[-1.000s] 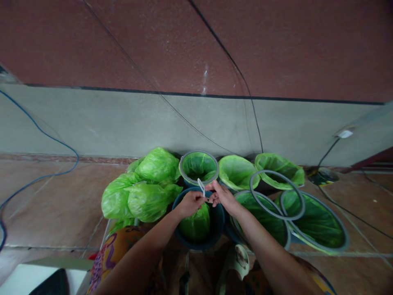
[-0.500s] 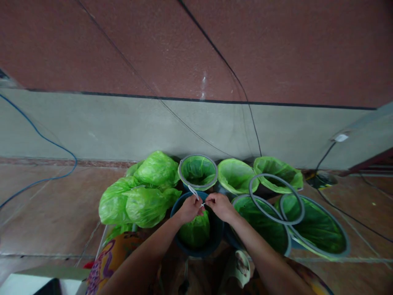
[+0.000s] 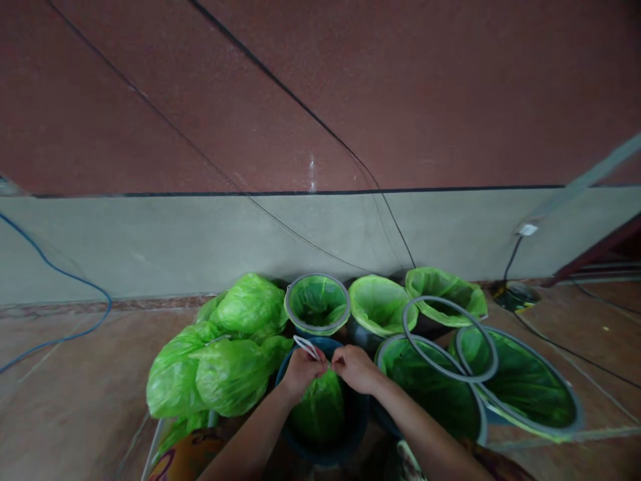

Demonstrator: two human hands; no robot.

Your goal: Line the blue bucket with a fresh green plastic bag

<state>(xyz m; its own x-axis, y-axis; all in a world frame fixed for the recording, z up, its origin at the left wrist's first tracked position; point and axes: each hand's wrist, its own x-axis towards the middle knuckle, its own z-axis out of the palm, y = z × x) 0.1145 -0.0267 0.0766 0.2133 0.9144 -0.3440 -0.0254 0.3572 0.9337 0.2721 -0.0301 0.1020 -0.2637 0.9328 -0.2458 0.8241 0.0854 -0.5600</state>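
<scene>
A green plastic bag point(image 3: 320, 407), gathered at its top, stands inside a dark blue bucket point(image 3: 356, 434) in front of me. Above it my left hand point(image 3: 301, 372) is closed in a pinch on a white string point(image 3: 306, 347), whose loop sticks up past the fingers. My right hand point(image 3: 353, 367) pinches at the bag's neck, its fingertips close to those of the left; the string's end there is mostly hidden. Both hands meet right over the bag's gathered top.
Filled green bags point(image 3: 235, 377) are heaped on the left. Behind the bucket stands a lined bin with a grey ring point(image 3: 317, 329). More green-lined bins point(image 3: 383, 300) stand to the right, with a loose grey ring point(image 3: 493, 347) across two. A cable point(image 3: 575, 357) runs over the tiled floor.
The view has tilted up, so everything sits lower in the picture. My fingertips have drawn closer together at the bag's neck, and less of the string shows between them.
</scene>
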